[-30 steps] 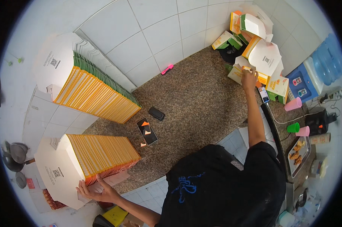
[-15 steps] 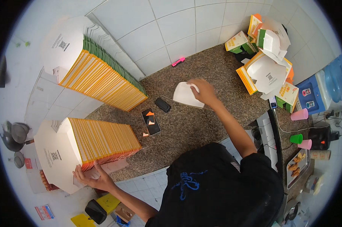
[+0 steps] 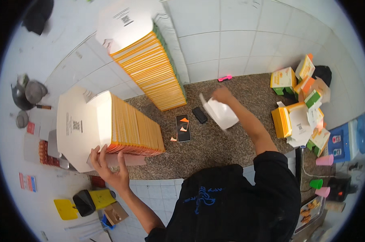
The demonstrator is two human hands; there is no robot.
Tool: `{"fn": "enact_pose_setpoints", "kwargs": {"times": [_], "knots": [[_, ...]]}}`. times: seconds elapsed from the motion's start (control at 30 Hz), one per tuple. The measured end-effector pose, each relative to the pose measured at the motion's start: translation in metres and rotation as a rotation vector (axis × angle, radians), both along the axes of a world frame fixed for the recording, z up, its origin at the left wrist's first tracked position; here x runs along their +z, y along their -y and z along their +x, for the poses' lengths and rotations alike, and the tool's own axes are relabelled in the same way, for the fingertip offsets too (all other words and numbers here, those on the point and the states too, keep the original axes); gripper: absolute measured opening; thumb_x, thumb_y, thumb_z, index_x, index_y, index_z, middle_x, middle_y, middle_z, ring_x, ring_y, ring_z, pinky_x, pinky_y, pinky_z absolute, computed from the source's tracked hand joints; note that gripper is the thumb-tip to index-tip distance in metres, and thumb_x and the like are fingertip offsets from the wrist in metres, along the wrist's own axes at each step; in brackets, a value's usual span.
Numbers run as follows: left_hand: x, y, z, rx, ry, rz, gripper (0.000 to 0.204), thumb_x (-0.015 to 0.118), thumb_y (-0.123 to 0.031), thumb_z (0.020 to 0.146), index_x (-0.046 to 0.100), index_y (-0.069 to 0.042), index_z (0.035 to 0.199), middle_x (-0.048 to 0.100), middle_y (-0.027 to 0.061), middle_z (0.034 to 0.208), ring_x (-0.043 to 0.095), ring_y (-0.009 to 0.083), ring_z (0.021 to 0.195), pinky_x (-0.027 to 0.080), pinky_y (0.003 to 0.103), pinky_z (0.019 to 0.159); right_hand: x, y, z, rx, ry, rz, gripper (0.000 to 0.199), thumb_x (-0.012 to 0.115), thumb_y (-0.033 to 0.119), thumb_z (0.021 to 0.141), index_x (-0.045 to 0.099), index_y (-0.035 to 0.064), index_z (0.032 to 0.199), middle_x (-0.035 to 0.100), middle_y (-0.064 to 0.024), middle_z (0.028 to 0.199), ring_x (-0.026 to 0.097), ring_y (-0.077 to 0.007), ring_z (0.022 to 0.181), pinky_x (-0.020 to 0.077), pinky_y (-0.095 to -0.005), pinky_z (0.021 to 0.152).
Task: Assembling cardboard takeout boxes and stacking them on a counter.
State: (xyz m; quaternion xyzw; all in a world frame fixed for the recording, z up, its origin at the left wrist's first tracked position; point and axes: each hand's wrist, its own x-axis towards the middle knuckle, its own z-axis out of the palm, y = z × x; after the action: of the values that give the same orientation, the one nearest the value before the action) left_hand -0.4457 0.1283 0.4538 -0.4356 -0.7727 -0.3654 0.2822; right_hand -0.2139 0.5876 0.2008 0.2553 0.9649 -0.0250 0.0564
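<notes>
My right hand (image 3: 223,96) is closed on the upper edge of a white folded carton piece (image 3: 223,114), held low over the counter; motion blurs its edges. At the left, my left hand (image 3: 112,169) has its fingers spread, with the fingertips at the lower edge of a stack of nested food cartons (image 3: 136,125). These cartons have yellow-and-white edges, orange undersides and a big white flap (image 3: 74,121) facing left. Behind them rises a taller nested carton stack (image 3: 150,64) with green along one side.
On the speckled counter (image 3: 214,151) lie a phone (image 3: 183,128) with orange scraps, a black oblong object (image 3: 199,115) and a pink marker (image 3: 225,78). Loose assembled cartons (image 3: 297,121) pile up at the right. Cups (image 3: 324,160) and a food tray (image 3: 310,211) stand beyond.
The view has shifted, so the counter and stacks sit further right. The white carton piece has turned in my right hand. My left hand stays at the near stack, its fingers spread wider.
</notes>
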Motion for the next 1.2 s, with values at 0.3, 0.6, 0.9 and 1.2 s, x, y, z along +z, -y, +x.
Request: {"fn": "enact_pose_setpoints", "kwargs": {"times": [0.3, 0.6, 0.9, 1.2], "knots": [[-0.002, -0.009, -0.012, -0.029, -0.059, 0.087, 0.037, 0.082, -0.014, 0.076, 0.068, -0.008, 0.11, 0.058, 0.0101, 0.112, 0.052, 0.0355, 0.117, 0.042, 0.049, 0.104, 0.241, 0.041, -0.068, -0.042, -0.996, -0.554, 0.035, 0.072, 0.029, 0.087, 0.073, 0.0024, 0.109, 0.075, -0.0132, 0.088, 0.072, -0.0209, 0.078, 0.0543, -0.0342, 0.074], [-0.002, -0.007, -0.014, 0.005, -0.08, 0.138, 0.031, 0.085, -0.02, 0.073, 0.071, -0.009, 0.097, 0.061, 0.0068, 0.105, 0.053, 0.0329, 0.114, 0.043, 0.046, 0.097, 0.377, 0.179, -0.282, 0.586, -0.76, -0.279, 0.036, 0.076, 0.033, 0.079, 0.073, 0.0004, 0.094, 0.07, -0.0168, 0.079, 0.064, -0.0313, 0.073, 0.0498, -0.0381, 0.069], [0.003, -0.004, -0.004, 0.089, -0.059, 0.219, 0.024, 0.086, -0.019, 0.072, 0.073, -0.009, 0.089, 0.066, 0.0056, 0.098, 0.053, 0.0293, 0.112, 0.044, 0.043, 0.097, 0.359, 0.198, -0.32, 0.632, -0.408, 0.285, 0.031, 0.078, 0.027, 0.073, 0.073, 0.0053, 0.096, 0.071, -0.0156, 0.092, 0.07, -0.0331, 0.088, 0.0563, -0.044, 0.073], [0.004, -0.016, -0.012, 0.126, -0.011, 0.34, 0.019, 0.084, -0.014, 0.071, 0.066, -0.008, 0.068, 0.054, 0.0044, 0.086, 0.048, 0.0256, 0.096, 0.041, 0.041, 0.085, 0.349, 0.219, -0.277, 0.735, -0.813, 0.029, 0.037, 0.067, 0.04, 0.088, 0.064, 0.005, 0.1, 0.068, -0.0154, 0.096, 0.067, -0.0334, 0.089, 0.054, -0.0427, 0.078]]}}
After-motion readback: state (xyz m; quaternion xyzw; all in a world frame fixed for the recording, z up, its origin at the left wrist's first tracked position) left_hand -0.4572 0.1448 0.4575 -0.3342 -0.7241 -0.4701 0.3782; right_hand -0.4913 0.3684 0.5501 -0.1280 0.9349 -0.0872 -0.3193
